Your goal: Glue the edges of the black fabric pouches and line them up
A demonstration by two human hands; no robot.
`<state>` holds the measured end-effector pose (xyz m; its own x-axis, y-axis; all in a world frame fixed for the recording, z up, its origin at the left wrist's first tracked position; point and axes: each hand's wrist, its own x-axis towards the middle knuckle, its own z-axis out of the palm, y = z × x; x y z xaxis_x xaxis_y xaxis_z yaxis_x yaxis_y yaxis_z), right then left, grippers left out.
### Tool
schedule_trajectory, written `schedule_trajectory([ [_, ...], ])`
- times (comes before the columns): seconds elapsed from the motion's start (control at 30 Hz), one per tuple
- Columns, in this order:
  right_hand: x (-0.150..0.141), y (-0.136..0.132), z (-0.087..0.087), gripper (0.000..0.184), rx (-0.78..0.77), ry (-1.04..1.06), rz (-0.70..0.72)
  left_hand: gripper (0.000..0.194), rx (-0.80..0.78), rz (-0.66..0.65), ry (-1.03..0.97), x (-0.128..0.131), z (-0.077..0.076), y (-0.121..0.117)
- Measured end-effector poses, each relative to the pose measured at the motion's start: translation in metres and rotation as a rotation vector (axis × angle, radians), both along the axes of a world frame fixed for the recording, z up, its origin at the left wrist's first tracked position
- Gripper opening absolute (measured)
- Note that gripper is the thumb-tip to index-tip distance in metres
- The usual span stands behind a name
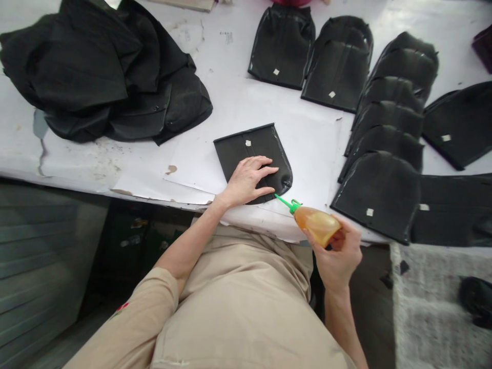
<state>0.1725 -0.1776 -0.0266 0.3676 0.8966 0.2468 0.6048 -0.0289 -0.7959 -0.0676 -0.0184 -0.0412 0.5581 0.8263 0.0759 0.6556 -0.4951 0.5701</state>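
A black pocket-shaped piece (pixel 277 154), rounded at one end and marked with a small pale sticker (pixel 248 143), lies on white paper near the table's front edge. My left hand (pixel 249 179) rests on it with fingers spread, holding nothing. In my right hand (pixel 340 253) is a squeeze bottle (pixel 315 223) of amber liquid, tilted so its green nozzle (pixel 283 201) points at the curved edge by my left thumb. A shiny line runs along that edge. Whether the tip touches the piece I cannot tell.
Crumpled black fabric (pixel 96 77) is heaped at the table's left. Similar black pieces lie to the right, several overlapped in a row (pixel 395 118), others (pixel 284 46) at the back. A fuzzy grey-white surface (pixel 434 307) sits below the table's right end.
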Motion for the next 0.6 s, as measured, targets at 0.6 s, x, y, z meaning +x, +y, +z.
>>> schedule_trajectory([
  [0.6,-0.016,-0.004,0.002,0.061,-0.005,0.042,0.058,0.051,0.007,0.033,-0.007,0.005,-0.002,0.001],
])
